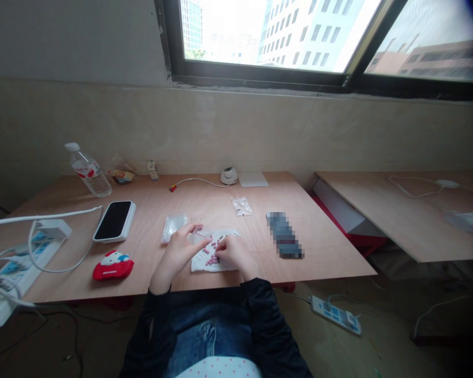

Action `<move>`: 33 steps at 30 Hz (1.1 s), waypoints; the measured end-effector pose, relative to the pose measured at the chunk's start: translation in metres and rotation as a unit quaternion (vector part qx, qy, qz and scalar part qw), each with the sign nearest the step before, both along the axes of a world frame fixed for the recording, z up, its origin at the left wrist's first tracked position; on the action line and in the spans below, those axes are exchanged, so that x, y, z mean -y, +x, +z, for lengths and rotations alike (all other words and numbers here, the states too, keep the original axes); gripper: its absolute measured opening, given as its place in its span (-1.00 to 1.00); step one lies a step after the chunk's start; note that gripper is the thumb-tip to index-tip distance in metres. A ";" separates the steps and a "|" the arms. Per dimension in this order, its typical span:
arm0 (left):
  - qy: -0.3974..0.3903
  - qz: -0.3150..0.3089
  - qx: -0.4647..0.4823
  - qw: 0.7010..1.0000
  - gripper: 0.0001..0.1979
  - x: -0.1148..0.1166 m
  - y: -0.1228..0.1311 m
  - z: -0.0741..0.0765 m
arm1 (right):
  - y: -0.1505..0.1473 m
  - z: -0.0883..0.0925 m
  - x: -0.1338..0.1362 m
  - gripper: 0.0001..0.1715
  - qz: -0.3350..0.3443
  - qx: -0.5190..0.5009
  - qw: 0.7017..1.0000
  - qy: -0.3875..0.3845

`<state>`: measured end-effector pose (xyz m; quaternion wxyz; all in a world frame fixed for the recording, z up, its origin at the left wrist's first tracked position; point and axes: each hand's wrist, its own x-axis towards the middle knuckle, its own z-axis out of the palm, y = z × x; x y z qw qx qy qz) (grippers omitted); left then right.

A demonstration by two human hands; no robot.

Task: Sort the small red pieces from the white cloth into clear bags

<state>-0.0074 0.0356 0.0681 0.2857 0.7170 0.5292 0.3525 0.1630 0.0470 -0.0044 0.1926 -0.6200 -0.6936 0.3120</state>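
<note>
My left hand point(182, 249) is raised over the left edge of a white tissue point(198, 263), thumb and forefinger curved apart. A thin pinkish cord point(199, 232) runs by its fingertips and appears to be held there. Several small pink beads point(212, 259) lie scattered on the tissue. My right hand point(235, 253) rests over the tissue's right side, fingers bent down and pinched together among the beads. Whatever sits in that pinch is too small to make out. Just beyond my left hand lies a clear plastic bag point(174, 226).
Left are a phone point(114, 221), a red cartoon pouch point(113, 265), a water bottle point(90, 172) and a power strip point(43, 254) with cables. A small clear bag point(242, 206), a dome camera point(229, 176) and a blurred dark object point(285, 235) lie beyond and right. The table's front edge point(319, 278) is close.
</note>
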 end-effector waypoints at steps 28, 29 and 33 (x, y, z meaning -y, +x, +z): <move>-0.013 -0.027 0.002 1.000 -0.64 -0.003 0.001 -0.008 | -0.017 0.029 0.004 -0.70 -0.082 -0.306 0.933 0.170; -0.014 -0.020 0.001 1.000 -0.64 -0.003 0.001 -0.008 | -0.017 0.025 0.002 -0.69 -0.099 -0.290 0.936 0.171; -0.024 0.020 0.004 1.000 -0.62 -0.005 -0.004 -0.009 | -0.016 0.002 -0.007 -0.73 -0.158 -0.127 0.970 0.136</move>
